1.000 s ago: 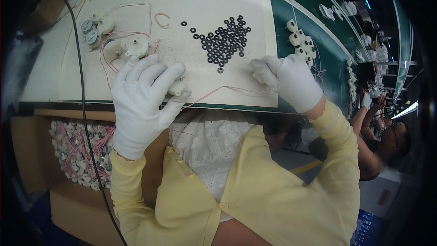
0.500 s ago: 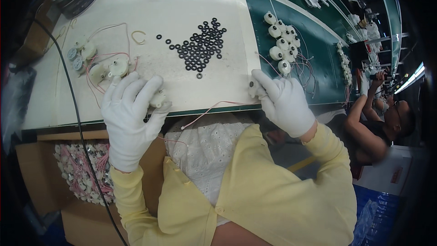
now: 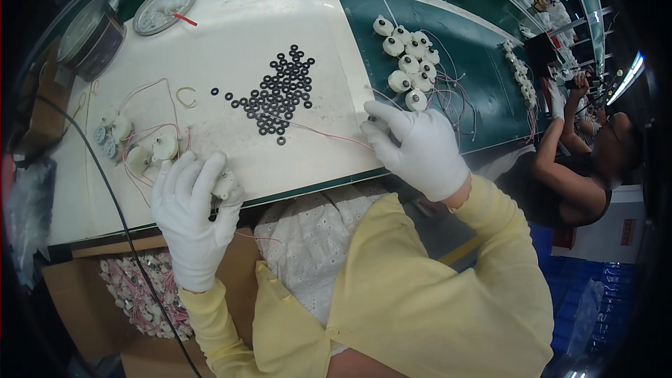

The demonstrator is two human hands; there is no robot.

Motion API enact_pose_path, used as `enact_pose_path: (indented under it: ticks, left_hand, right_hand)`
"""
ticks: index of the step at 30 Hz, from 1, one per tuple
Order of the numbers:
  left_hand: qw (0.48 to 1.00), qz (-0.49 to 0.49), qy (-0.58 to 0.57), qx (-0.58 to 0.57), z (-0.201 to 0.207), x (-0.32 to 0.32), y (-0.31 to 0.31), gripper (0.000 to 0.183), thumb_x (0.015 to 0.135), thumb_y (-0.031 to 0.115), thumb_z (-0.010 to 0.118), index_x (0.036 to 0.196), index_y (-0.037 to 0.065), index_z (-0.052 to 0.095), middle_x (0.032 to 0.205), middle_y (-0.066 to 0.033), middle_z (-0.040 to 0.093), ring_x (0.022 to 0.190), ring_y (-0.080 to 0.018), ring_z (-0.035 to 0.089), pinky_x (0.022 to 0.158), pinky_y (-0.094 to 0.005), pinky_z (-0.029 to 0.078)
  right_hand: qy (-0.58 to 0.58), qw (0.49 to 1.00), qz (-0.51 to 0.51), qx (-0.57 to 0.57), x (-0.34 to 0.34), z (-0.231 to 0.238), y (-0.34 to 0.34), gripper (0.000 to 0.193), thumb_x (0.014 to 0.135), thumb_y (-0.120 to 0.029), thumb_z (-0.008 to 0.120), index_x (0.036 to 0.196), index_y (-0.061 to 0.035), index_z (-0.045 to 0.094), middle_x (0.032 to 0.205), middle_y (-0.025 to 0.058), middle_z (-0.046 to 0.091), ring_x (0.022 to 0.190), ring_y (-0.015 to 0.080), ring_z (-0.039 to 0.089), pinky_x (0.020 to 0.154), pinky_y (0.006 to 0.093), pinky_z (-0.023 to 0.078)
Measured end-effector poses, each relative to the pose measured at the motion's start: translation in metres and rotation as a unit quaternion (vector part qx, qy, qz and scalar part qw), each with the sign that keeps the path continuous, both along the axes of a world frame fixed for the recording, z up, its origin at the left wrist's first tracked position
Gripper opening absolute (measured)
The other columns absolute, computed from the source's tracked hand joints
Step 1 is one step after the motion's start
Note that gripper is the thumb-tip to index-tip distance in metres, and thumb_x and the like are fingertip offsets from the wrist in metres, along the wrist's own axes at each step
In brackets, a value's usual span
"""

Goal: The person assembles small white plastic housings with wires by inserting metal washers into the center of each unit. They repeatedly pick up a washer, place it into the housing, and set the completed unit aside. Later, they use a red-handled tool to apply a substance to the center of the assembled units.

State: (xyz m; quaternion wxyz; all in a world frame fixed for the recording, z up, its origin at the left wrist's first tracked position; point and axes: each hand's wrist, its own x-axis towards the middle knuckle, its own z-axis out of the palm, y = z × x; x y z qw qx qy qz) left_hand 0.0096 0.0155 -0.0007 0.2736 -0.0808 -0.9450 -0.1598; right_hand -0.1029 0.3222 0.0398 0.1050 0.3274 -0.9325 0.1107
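The 2 hands are gloved in white. A white motor (image 3: 225, 185) is pinched between the thumb and fingers of the left hand (image 3: 192, 218), near the front edge of the counter (image 3: 259, 21). By the grip of the right hand (image 3: 420, 147), a small dark-centred part (image 3: 373, 120) is grasped, mostly hidden by the fingers. A pink wire (image 3: 332, 135) is stretched from this hand toward the scattered black rings (image 3: 274, 96). Black-centred motors (image 3: 409, 64) are grouped on the green surface (image 3: 490, 91) beyond. Loose motors (image 3: 166, 145) are placed beside the left hand; below, a cardboard box (image 3: 77, 308) is filled with motors and wires.
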Motion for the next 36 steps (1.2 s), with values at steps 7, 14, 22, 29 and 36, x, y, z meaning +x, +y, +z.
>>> enact_pose_path:
  ticks: [7, 14, 22, 29, 36]
  left_hand:
    - [1.000, 0.003, -0.003, -0.010, -0.002, 0.002, -0.001, 0.047, 0.081, 0.028, 0.076, 0.124, 0.012, 0.065, 0.110, -0.0078, 0.063, 0.112, -0.0334, 0.060, 0.104, -0.0536, 0.043]
    - [1.000, -0.015, -0.011, -0.013, 0.000, 0.002, -0.002, 0.040, 0.088, 0.020, 0.072, 0.126, 0.007, 0.064, 0.115, -0.0128, 0.063, 0.113, -0.0385, 0.060, 0.100, -0.0492, 0.045]
    - [1.000, -0.011, -0.014, -0.011, 0.001, 0.002, -0.001, 0.041, 0.087, 0.018, 0.072, 0.126, 0.007, 0.064, 0.115, -0.0131, 0.063, 0.112, -0.0386, 0.060, 0.100, -0.0497, 0.045]
    - [1.000, -0.009, -0.015, -0.009, 0.001, 0.002, -0.001, 0.041, 0.086, 0.017, 0.072, 0.126, 0.007, 0.064, 0.115, -0.0129, 0.063, 0.112, -0.0385, 0.060, 0.099, -0.0495, 0.045]
    - [1.000, -0.010, -0.017, -0.007, 0.002, 0.002, -0.002, 0.041, 0.086, 0.017, 0.072, 0.126, 0.007, 0.065, 0.114, -0.0129, 0.062, 0.113, -0.0381, 0.060, 0.100, -0.0494, 0.044]
  right_hand:
    - [-0.171, 0.971, -0.040, -0.162, 0.006, -0.002, 0.007, 0.026, 0.089, -0.018, 0.068, 0.113, -0.0067, 0.068, 0.073, 0.0105, 0.069, 0.062, 0.0224, 0.067, 0.064, 0.0329, 0.054]
    - [-0.419, 0.854, -0.181, -0.250, 0.008, 0.018, 0.016, 0.032, 0.097, -0.015, 0.060, 0.126, -0.0018, 0.064, 0.083, 0.0142, 0.071, 0.076, 0.0152, 0.071, 0.071, 0.0292, 0.054]
    - [-0.291, 0.937, -0.132, -0.139, -0.001, 0.017, 0.016, 0.024, 0.095, -0.012, 0.061, 0.116, -0.0028, 0.070, 0.085, 0.0150, 0.073, 0.077, 0.0257, 0.072, 0.073, 0.0338, 0.055]
    - [-0.068, 0.987, 0.014, -0.146, -0.004, 0.018, 0.010, 0.015, 0.082, -0.012, 0.075, 0.096, -0.0077, 0.072, 0.070, 0.0091, 0.066, 0.063, 0.0287, 0.065, 0.061, 0.0374, 0.051]
    - [-0.086, 0.987, 0.050, -0.129, -0.003, 0.011, 0.008, 0.010, 0.083, -0.013, 0.074, 0.092, -0.0081, 0.073, 0.072, 0.0054, 0.071, 0.067, 0.0237, 0.070, 0.063, 0.0346, 0.054]
